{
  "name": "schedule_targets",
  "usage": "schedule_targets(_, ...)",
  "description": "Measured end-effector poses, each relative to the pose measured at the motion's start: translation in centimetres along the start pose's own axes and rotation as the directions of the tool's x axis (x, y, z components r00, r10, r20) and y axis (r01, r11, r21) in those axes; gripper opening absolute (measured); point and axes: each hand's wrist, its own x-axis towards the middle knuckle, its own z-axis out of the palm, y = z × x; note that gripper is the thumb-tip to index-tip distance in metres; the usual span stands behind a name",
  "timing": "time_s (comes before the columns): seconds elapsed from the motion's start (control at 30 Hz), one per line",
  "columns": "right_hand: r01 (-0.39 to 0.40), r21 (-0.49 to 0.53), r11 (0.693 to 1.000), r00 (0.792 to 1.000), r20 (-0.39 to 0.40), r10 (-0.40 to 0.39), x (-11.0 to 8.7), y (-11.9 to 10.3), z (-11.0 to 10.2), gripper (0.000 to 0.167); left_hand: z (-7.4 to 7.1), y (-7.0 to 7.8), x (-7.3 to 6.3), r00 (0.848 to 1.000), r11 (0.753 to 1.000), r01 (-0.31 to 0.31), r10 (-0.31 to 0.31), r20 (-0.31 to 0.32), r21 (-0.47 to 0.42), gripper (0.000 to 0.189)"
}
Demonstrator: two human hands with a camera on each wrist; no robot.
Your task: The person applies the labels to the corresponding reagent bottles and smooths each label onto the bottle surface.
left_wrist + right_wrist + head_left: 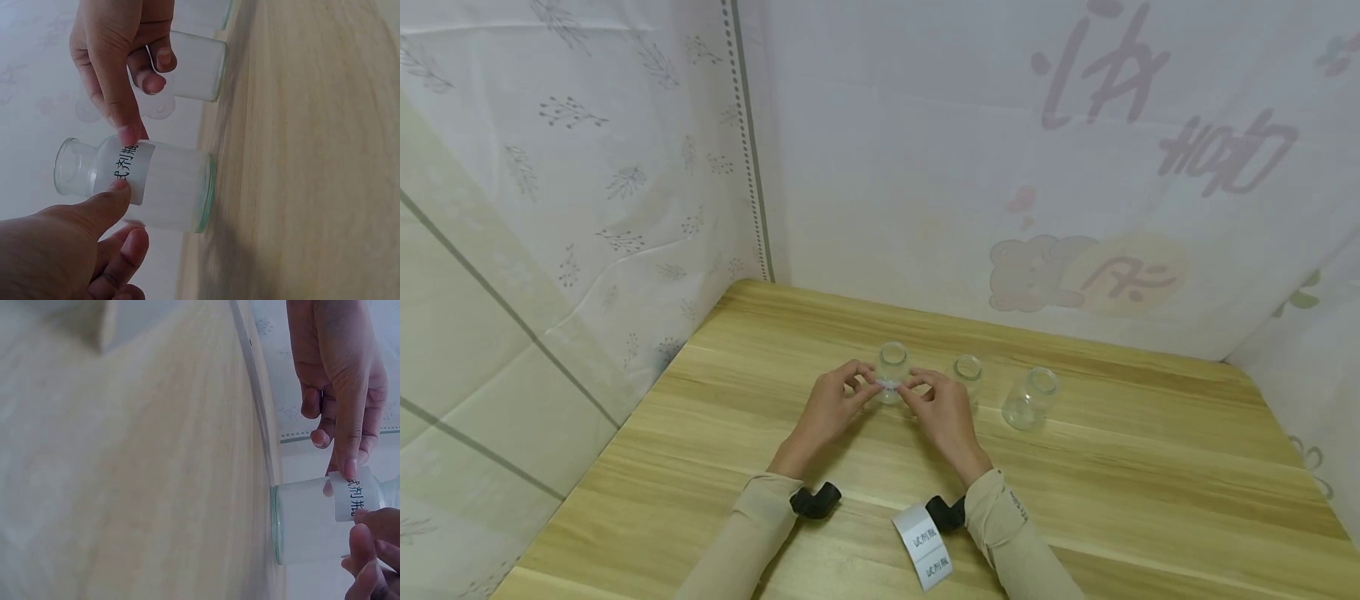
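Three glass bottles are seen on one wooden table [1150, 467]: a left bottle [892, 367], a middle bottle [967, 371] and a right bottle [1030, 398]. Two hands are counted, and one strip of two labels [923, 546].

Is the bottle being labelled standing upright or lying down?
Upright: the bottle stands on its base on the table, open mouth up.

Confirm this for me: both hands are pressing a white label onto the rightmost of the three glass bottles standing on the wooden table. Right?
Not quite. The left hand and right hand press the white label onto the leftmost glass bottle, not the rightmost, as the head view shows. The middle bottle and rightmost bottle stand untouched on the wooden table.
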Motion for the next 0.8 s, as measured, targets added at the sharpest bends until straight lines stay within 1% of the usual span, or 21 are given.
schedule_targets(0.1, -0.006, 0.023, 1.000, 1.000, -0.009, 0.006, -0.03, 0.03, 0.05, 0.015, 0.02, 0.02, 0.03, 1.000, 1.000, -0.012, 0.012, 0.000, -0.001, 0.008)
schedule_targets(0.27, -0.005, 0.018, 1.000, 1.000, -0.008, 0.005, -0.10, 0.08, 0.03, 0.037, 0.07, 0.04, -0.02, 1.000, 1.000, -0.009, 0.009, 0.005, -0.006, 0.007)
schedule_targets(0.33, -0.014, 0.023, 1.000, 1.000, -0.001, 0.014, -0.11, 0.06, -0.03, 0.043, 0.10, 0.02, -0.03, 1.000, 1.000, -0.006, 0.006, 0.007, -0.009, 0.007)
schedule_targets(0.5, -0.033, 0.029, 0.999, 0.999, 0.018, 0.033, -0.15, 0.08, -0.17, 0.044, 0.08, 0.01, -0.02, 1.000, 1.000, -0.005, 0.005, 0.017, -0.011, 0.008)
schedule_targets(0.6, -0.027, 0.014, 1.000, 0.999, 0.030, 0.027, -0.13, 0.12, -0.20, 0.044, -0.16, 0.19, -0.06, 0.999, 1.000, 0.006, -0.005, 0.047, -0.018, 0.007)
schedule_targets(0.63, -0.026, 0.006, 1.000, 0.999, 0.038, 0.026, -0.12, 0.11, -0.20, 0.045, -0.28, 0.33, -0.08, 0.998, 1.000, 0.018, -0.017, 0.056, -0.021, 0.007)
schedule_targets(0.7, -0.023, -0.011, 1.000, 0.998, 0.051, 0.023, -0.11, 0.13, -0.17, 0.047, -0.45, 0.62, -0.11, 0.997, 0.999, 0.032, -0.030, 0.067, -0.021, 0.010)
schedule_targets(0.8, -0.021, -0.030, 0.999, 0.998, 0.064, 0.023, -0.13, 0.09, -0.11, 0.053, -0.40, 0.93, -0.09, 0.998, 0.999, 0.032, -0.031, 0.057, -0.005, 0.017)
